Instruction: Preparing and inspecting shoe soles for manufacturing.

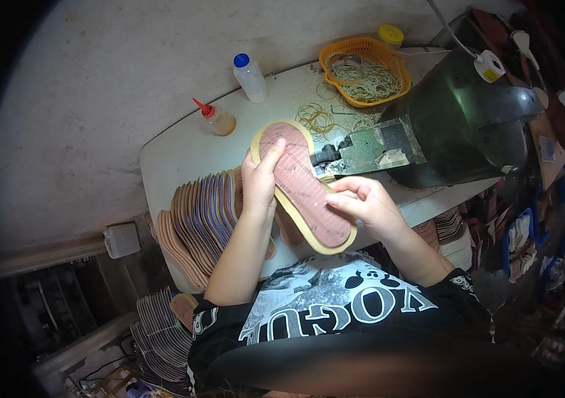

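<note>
The scene is viewed from the person's head, through a wide fisheye camera pitched downward. The left hand and right hand are seen from above at close range; the counter is faced beyond them, and the shirt is caught below.
</note>
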{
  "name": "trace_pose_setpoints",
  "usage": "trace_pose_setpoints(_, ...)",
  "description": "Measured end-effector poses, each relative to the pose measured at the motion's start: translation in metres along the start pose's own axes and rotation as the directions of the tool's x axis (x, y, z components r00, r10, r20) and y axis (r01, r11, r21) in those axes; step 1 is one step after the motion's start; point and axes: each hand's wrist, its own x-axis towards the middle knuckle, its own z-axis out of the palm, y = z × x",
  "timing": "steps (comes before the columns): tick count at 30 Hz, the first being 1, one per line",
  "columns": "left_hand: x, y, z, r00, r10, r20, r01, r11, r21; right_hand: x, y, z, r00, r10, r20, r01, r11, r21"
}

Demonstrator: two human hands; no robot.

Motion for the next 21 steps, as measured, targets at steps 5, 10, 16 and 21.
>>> trace_pose_setpoints(5,0.006,0.005,0.007,1.000,0.011,-0.026,-0.010,0.998,0.058,-0.019,-0.002,-0.006,0.908,0.335,0.252,-0.358,0.932,0.053)
trace_pose_setpoints(10,0.024,0.013,0.011,0.999,-0.036,0.018,0.034,0.993,0.117,-0.015,0.015,0.005,0.940,0.235,0.248,-0.275,0.951,0.141)
trace_pose_setpoints(16,0.075,0.018,-0.007,0.992,-0.120,0.036,0.064,0.729,0.681,-0.001,0.028,0.033,0.986,0.116,0.116,-0.143,0.953,0.268)
trace_pose_setpoints(21,0.086,0.063,0.003,0.724,0.262,0.638,-0.670,0.046,0.741,0.011,0.030,0.045,0.996,0.087,-0.027,-0.072,0.935,0.347)
